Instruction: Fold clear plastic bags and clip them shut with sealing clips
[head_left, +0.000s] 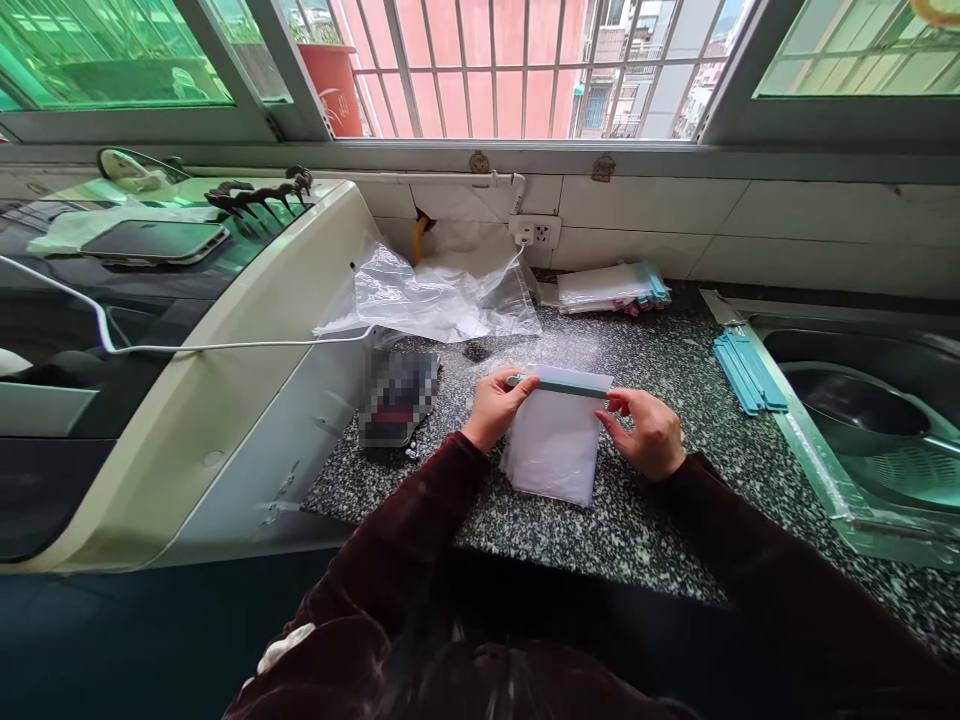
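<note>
A stack of thin, clear plastic bags (559, 450) lies on the speckled counter in front of me. Across the top of the stack runs a long teal bag sealing clip (566, 388), with a strip of plastic showing beyond it. My left hand (495, 405) pinches the clip's left end between thumb and fingers. At the other end, my right hand (646, 432) has its thumb and fingertips closed around the clip's tip and the plastic edge.
Several loose teal clips (746, 370) lie beside the sink (806, 470) on the right. Packaged bags with clips (611, 290) rest near the wall. A crumpled clear bag (450, 295), a blurred phone-like object (401, 400) and a white cable (247, 346) are on the left, beside a washing-machine-like appliance (247, 290).
</note>
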